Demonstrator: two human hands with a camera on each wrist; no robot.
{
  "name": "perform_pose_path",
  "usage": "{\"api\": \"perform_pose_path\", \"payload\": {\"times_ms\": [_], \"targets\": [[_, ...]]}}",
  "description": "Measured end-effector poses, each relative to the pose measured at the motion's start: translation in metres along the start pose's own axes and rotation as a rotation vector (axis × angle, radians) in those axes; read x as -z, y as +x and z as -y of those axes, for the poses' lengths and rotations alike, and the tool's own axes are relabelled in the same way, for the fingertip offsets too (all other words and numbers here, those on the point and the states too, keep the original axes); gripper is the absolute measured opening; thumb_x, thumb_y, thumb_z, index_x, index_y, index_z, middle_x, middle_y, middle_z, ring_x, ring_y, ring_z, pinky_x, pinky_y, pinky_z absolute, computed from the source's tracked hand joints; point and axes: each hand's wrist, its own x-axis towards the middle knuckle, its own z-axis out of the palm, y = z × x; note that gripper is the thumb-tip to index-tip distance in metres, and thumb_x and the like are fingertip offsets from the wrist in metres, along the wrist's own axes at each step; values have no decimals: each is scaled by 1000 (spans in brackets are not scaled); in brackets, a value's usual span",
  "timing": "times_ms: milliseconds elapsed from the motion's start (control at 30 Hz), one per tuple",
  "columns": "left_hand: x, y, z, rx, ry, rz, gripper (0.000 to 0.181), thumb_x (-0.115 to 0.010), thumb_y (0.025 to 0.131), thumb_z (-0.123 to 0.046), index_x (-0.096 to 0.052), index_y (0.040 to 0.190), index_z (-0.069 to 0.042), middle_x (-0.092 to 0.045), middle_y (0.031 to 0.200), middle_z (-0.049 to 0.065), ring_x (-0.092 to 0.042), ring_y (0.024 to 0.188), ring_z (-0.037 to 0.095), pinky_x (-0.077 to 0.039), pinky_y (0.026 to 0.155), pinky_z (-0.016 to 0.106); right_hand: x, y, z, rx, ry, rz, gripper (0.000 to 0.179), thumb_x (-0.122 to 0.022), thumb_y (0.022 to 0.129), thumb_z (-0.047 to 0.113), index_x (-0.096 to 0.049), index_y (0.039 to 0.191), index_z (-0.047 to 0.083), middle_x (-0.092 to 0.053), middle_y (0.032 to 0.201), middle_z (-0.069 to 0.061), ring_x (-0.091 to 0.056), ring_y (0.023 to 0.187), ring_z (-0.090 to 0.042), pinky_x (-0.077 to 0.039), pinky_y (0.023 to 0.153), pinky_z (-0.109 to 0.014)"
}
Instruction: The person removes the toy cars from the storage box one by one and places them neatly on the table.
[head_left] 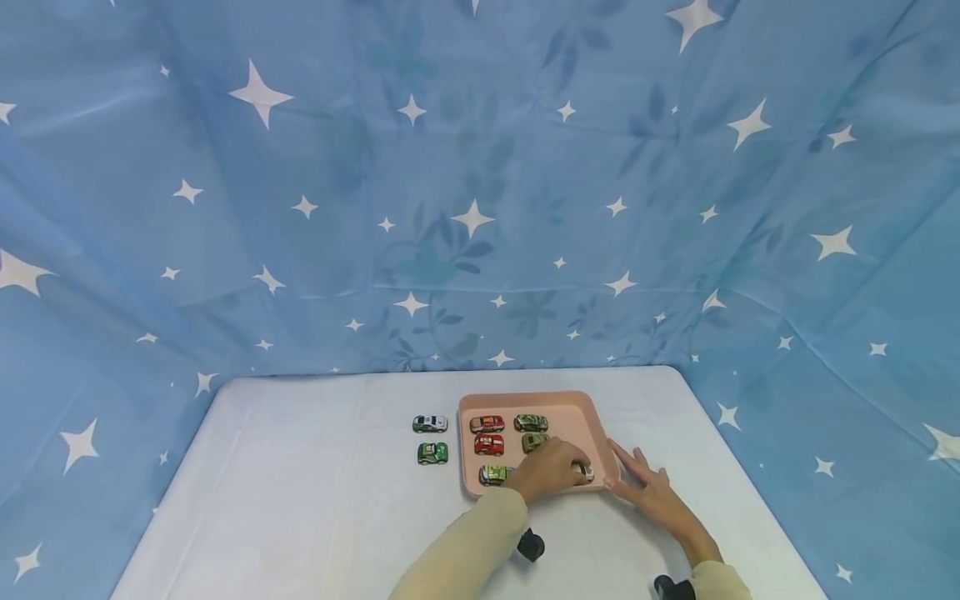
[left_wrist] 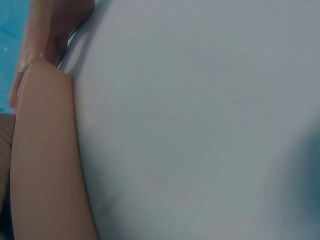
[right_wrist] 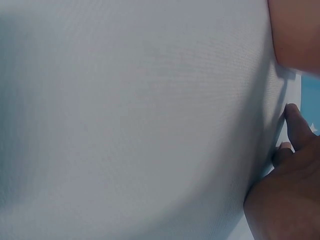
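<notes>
A pink tray (head_left: 577,408) holds several small toy cars, among them a red car (head_left: 489,444), an orange-red car (head_left: 487,424) and a green camouflage car (head_left: 531,422). Reaching over its front part, my left hand (head_left: 551,468) has its fingers curled at a white toy car (head_left: 588,472) near the right front corner; the hand covers most of that car. My right hand (head_left: 652,492), fingers spread and fairly straight, touches the tray's right rim and corner. In the left wrist view, the tray's outer wall (left_wrist: 50,150) hides most of my left hand (left_wrist: 4,155).
Left of the tray, a green-and-white car (head_left: 430,424) stands behind a green car (head_left: 432,453) on the white tabletop (head_left: 315,483). Inside the tray, a yellow-green car (head_left: 492,475) sits at the left front by my left wrist. A blue star-patterned curtain (head_left: 465,167) surrounds the table.
</notes>
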Motion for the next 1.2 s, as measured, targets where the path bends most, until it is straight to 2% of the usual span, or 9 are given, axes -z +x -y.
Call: {"api": "perform_pose_path", "payload": {"times_ms": [300,467,633,800,933,1100,1200], "targets": [[-3,-5,1,7,-18,-39,15,-78,100,-16,-86,113,-18,-78,104,-15,-66,97,-6,-52,91,15,-3,2,-2,27,5,-10,82,-71,102,43,-34,170,15,-22,172,-22,3,160,-51,19,117,-73],[-2,-6,3,-12,-32,-67,16,-77,100,-14,-86,114,-17,-79,104,-14,-66,96,-7,-51,88,14,-4,3,-2,46,5,-10,81,-70,103,44,-34,170,15,-23,172,-21,4,159,-52,20,116,-74],[3,-5,3,-45,-68,-88,16,-78,99,-12,-86,112,-16,-79,101,-16,-62,87,-11,-50,81,10,-1,3,0,46,-9,-14,82,-70,102,44,-34,170,15,-23,172,-22,3,159,-52,18,117,-75],[13,-7,2,-50,-132,-98,18,-80,97,-13,-86,114,-14,-79,101,-15,-58,80,-12,-48,78,9,1,1,0,21,-11,-4,83,-70,102,46,-33,170,17,-21,172,-23,3,159,-52,19,117,-74],[25,-11,6,-56,-184,-110,20,-78,98,-12,-85,117,-15,-78,103,-15,-57,77,-9,-48,78,12,-1,3,1,19,-24,-5,83,-70,102,46,-33,170,17,-22,172,-23,2,159,-51,17,117,-74],[40,-16,13,-86,-175,-126,21,-75,101,-11,-83,120,-13,-78,106,-11,-55,75,-6,-47,75,13,-1,3,2,-5,-33,-5,85,-70,101,48,-33,170,17,-21,172,-24,2,159,-52,18,118,-73],[48,-19,17,-92,-149,-137,21,-76,101,-12,-83,121,-13,-79,110,-8,-58,80,-6,-48,77,13,-1,3,1,-9,-41,-4,85,-70,101,48,-32,170,17,-21,172,-24,2,159,-52,18,118,-73]]}}
